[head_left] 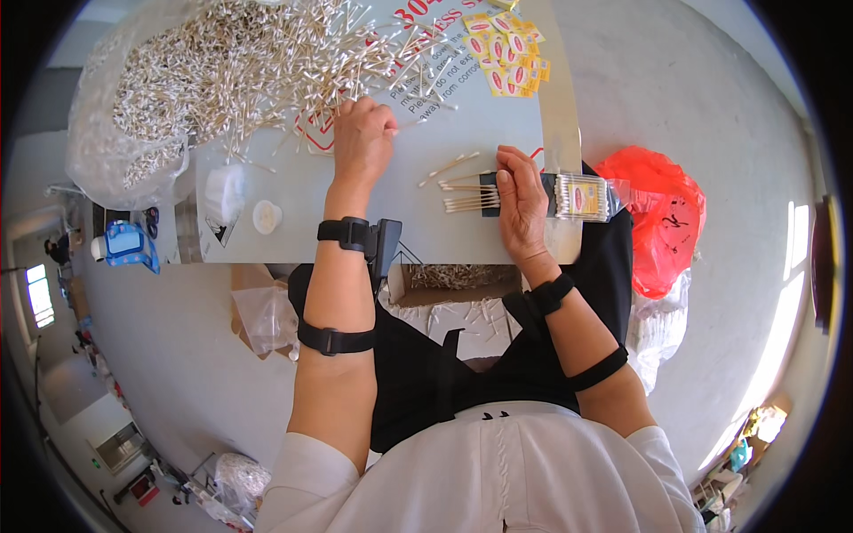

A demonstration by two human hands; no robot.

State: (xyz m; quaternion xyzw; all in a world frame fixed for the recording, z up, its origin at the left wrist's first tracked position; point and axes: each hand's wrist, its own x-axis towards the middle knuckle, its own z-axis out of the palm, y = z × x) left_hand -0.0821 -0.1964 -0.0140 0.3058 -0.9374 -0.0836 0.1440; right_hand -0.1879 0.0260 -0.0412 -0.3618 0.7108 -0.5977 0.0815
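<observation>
A large heap of white-tipped cotton swabs (258,67) spreads over the far left of the table. My left hand (362,133) is at its near edge, fingers bent and closed. Whatever they hold, if anything, is hidden beneath them. My right hand (522,195) wraps over a dark flat piece (490,197) near the table's right side. Several cotton swabs (462,202) lie on that piece, sticking out leftward. On its other side, touching or overlapping it, is a clear pack of cotton swabs (582,197) with a yellow label. Two loose swabs (453,164) rest just beyond.
Yellow-and-white labels (511,53) lie scattered at the far right. Clear plastic (89,133) surrounds the heap's left side. A small white tub (267,217) stands near the front edge. An open box (453,277) of swabs sits below the table, and a red plastic bag (657,213) hangs right.
</observation>
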